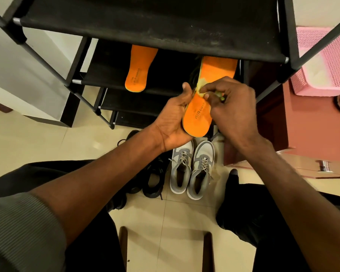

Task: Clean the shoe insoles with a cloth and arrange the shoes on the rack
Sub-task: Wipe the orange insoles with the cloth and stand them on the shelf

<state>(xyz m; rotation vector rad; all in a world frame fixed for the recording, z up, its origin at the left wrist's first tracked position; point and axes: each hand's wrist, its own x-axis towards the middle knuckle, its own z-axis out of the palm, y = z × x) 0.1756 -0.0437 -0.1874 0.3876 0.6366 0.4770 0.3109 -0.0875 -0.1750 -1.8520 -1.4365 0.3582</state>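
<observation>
Wiping curved orange foam insole [197,118]

Black tiered shoe rack [145,22] with fabric shelves and dark poles, standing on cream tiled floor [28,142]. Top shelf bare, dusty. One orange insole [138,68] lying flat on second shelf, heel toward viewer. Lower shelves dark, contents hard to tell. On floor before rack: pair of grey-and-white sneakers [190,169] side by side, toes toward rack; black shoes [153,179] just beside them on left. Pink perforated basket [322,61] at right.
</observation>
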